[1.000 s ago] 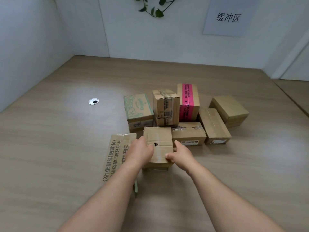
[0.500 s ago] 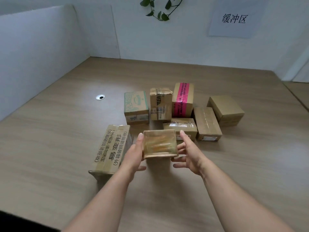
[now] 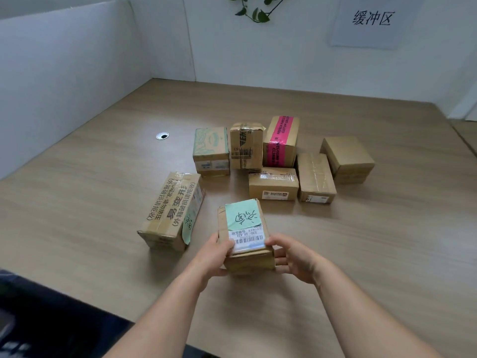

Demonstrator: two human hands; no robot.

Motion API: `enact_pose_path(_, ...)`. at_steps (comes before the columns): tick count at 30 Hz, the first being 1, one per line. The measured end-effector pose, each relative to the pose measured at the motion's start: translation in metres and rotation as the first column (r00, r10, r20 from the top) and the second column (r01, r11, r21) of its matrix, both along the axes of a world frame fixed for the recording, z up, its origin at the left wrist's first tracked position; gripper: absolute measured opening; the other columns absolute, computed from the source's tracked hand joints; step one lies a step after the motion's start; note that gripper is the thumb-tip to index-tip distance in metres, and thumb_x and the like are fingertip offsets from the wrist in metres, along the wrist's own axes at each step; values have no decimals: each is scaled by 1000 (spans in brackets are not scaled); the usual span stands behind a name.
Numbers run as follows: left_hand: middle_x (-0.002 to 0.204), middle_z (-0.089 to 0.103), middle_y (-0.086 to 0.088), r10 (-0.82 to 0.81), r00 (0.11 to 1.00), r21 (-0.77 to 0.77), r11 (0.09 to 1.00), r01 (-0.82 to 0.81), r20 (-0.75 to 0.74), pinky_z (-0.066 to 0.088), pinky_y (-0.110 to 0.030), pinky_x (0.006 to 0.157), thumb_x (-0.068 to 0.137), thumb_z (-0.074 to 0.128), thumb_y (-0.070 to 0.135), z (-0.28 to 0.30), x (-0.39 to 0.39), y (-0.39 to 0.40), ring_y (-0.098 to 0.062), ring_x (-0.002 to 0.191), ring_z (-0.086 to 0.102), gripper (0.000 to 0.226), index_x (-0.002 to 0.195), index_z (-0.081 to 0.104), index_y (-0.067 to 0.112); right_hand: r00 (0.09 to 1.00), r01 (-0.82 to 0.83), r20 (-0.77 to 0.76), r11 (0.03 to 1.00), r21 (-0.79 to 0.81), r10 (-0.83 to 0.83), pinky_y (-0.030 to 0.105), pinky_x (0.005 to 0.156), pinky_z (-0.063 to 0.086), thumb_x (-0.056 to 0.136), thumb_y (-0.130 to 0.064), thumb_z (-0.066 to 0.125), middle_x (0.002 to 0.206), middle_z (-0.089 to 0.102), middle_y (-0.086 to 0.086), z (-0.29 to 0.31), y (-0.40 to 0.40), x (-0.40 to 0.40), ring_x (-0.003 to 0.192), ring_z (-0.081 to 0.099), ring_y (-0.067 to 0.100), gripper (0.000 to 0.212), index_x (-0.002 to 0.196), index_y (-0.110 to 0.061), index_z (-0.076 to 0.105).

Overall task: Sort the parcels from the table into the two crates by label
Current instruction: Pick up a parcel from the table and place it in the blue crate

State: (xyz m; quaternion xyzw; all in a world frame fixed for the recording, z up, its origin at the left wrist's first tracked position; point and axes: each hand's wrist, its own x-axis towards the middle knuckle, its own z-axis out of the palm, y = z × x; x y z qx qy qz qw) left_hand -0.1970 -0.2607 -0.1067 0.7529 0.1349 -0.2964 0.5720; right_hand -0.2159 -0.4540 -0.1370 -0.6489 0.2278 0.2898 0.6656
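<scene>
My wooden table (image 3: pixel 361 254) fills the frame; seven parcels sit on it. Left of centre lies a long box with Chinese print (image 3: pixel 171 210); toward upper centre a cluster, with a pink-taped box (image 3: pixel 281 142) and a green-printed box (image 3: pixel 211 149). A round grommet (image 3: pixel 162 135) at upper left.

A light wood-grain table (image 3: pixel 335 254) fills most of the view. A round metal cable grommet (image 3: pixel 162 135) is set into it at far left. White partition panels (image 3: pixel 64 73) are stood along the left side and the far edge. A white paper sign (image 3: pixel 371 20) with three black characters is fixed at far right; green vine leaves (image 3: pixel 254 10) are hung beside it. Soft, even light is cast throughout.
</scene>
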Motion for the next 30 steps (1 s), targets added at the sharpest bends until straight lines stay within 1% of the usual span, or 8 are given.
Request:
enact_pose_path(7, 119, 58, 5, 51, 993, 12, 999, -53, 108, 42, -38, 98, 93, 58, 29, 3, -2, 6, -15, 106, 53, 57, 143, 32, 24, 993, 6, 117, 1000, 17, -8, 28, 69, 46, 39, -45, 61, 86, 62, 4, -2, -11, -1, 77, 55, 17, 68, 100, -16, 69)
enact_pose_path(11, 150, 36, -1, 83, 992, 2, 996, -84, 92, 43, -39, 97, 85, 65, 46, 5, 4, 19, -22, 128, 43, 81, 151, 21, 27, 984, -74, 166, 997, 31, 68, 32, 75, 43, 44, -43, 60, 86, 63, 5, 2, -22, 4, 78, 54, 17, 61, 97, -15, 65)
enact_pose_path(15, 128, 57, -4, -64, 997, -68, 996, 60, -50, 54, -28, 63, 83, 69, 41, 13, 1, 23, -19, 106, 61, 75, 146, 32, 30, 971, -188, 155, 982, 29, 182, 26, 69, 46, 48, -48, 62, 84, 69, 6, 11, -24, 12, 75, 63, 18, 60, 94, -9, 57)
enact_pose_path(19, 115, 60, -15, -105, 988, -160, 983, 85, -117, 59, -40, 75, 63, 76, 36, 12, -7, 28, -22, 87, 63, 83, 138, 43, 30, 985, -137, 131, 977, 165, 116, 30, 65, 55, 68, -51, 68, 86, 67, 12, 23, -20, 18, 74, 66, 25, 57, 103, -7, 55)
enact_pose_path(22, 111, 58, -19, 47, 992, -280, 957, -77, -115, 59, -42, 75, 72, 74, 31, 9, -11, 28, -28, 91, 63, 66, 133, 51, 25, 970, 88, 210, 984, 152, -119, 44, 97, 49, 90, -59, 52, 95, 70, 11, 26, -18, 19, 91, 68, 27, 46, 94, -14, 65)
enact_pose_path(25, 103, 61, -18, 221, 967, -366, 896, -252, -125, 57, -44, 80, 89, 60, 28, 8, -12, 25, -31, 94, 61, 39, 127, 55, 19, 933, 229, 260, 969, 99, -247, 50, 111, 36, 92, -59, 48, 130, 55, 14, 22, -13, 14, 120, 54, 30, 52, 130, -24, 52)
enact_pose_path(27, 105, 60, -18, 290, 950, -394, 865, -312, -114, 57, -43, 78, 90, 58, 28, 8, -13, 21, -31, 94, 61, 42, 131, 50, 20, 949, 134, 275, 987, 84, -152, 50, 108, 39, 83, -66, 58, 141, 45, 14, 19, -5, 9, 125, 50, 31, 76, 147, -30, 36)
enact_pose_path(30, 109, 57, -18, 287, 956, -378, 881, -286, -57, 57, -42, 79, 91, 57, 27, 13, -16, 10, -31, 93, 59, 44, 134, 47, 27, 954, -36, 299, 996, 81, 10, 43, 98, 45, 59, -71, 65, 136, 54, 4, 18, 9, 5, 121, 53, 27, 95, 145, -41, 37)
